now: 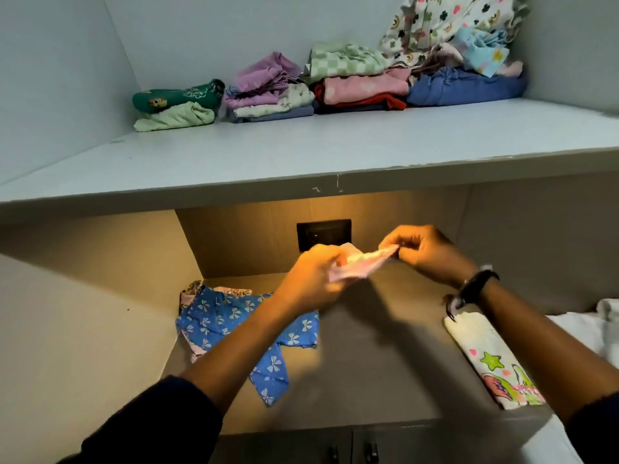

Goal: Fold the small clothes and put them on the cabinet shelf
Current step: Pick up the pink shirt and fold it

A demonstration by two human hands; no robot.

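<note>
Your left hand (310, 274) & right hand (423, 251) are both pinched on a small pink garment (358, 264), held in the air between them above the counter (368, 363), in front of the dark wall plate (324, 233). Left fingers are bunched round the cloth's left end; right thumb & fingertips are closed on its right edge. The cloth is blurred, so its exact shape can't be told. There's a dark band (475, 284) on your right wrist.

On the counter, near-left under your left forearm, lies a blue garment w/ white bow print (217, 321), spread flat, unfolded, w/ a bit of pink patterned cloth at its far-left edge. Near-right, a white printed garment w/ a green star (492, 363) lies folded lengthwise by your right arm.

Up on the cabinet shelf (301, 152), at the far side, stacks sit in a row: green stack (177, 105) at left, then purple stack (268, 92), then a pink & red stack (361, 92), then blue folded cloth (465, 87) at right w/ a loose patterned heap (452, 28) on top.
</note>
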